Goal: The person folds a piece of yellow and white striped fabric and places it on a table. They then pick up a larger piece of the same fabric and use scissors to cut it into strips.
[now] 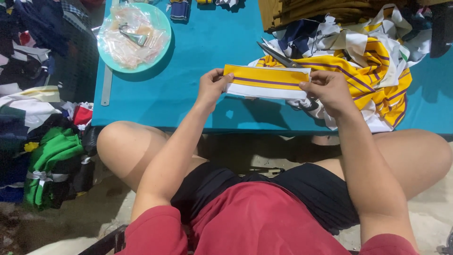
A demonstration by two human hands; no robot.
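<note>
Fingers of the left hand [211, 87] were pinched on the left end of a folded fabric strip [265, 81], thumb on the upper face, the other fingers curled underneath. Fingers of the right hand [329, 89] gripped the right end the same way, thumb tip pressed on the strip's edge. The strip was yellow with 1 thin purple stripe along its length and a white band on the near side. It was held level between both hands, stretched flat, above the near part of the teal table [188, 71].

A pair of scissors [278, 55] lay just behind the strip, blades pointing away to the left, resting partly on a heap of yellow, white and purple striped fabric [373, 71] at the right of the table. Whether the strip touched the scissors could not be told.

At the far left of the table stood a round light-green plate [160, 28] holding clear plastic bags [132, 38]. A grey ruler [107, 85] lay along the table's left edge. Dark and green garments [52, 160] were piled on the floor to the left. The person sat with both knees under the table's near edge.
</note>
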